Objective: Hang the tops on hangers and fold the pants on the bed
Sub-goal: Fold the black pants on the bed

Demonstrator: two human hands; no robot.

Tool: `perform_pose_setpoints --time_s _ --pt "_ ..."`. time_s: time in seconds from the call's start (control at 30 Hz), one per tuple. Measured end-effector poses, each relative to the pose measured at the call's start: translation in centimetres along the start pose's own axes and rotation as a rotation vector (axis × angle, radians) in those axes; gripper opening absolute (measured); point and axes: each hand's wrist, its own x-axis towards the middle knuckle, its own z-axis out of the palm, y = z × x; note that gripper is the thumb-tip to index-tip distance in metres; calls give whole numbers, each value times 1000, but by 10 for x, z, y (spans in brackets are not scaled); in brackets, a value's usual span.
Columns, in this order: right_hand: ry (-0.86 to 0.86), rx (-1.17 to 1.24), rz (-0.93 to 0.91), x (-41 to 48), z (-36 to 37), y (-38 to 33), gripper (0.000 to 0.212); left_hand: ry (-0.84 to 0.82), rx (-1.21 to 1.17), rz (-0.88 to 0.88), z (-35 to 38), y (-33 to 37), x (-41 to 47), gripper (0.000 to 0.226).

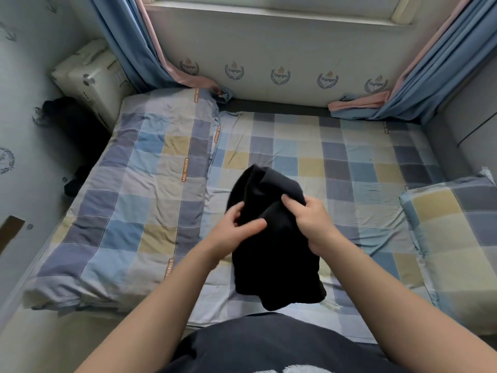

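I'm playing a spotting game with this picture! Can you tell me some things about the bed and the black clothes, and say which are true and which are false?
1. The left hand and the right hand both grip the black garment. True.
2. The black garment lies spread flat on the bed. False: the hands hold it up, all bunched.
3. The bed has a checked sheet. True.
4. The curtains are green. False: they are blue with pink.
5. A checked pillow lies on the right side of the bed. True.
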Motion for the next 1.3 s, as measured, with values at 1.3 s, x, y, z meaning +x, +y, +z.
perform_pose_setpoints --time_s 1.3 --pt "-343 -649 -164 3 -31 -13 23 -78 311 81 8 -7 0 46"
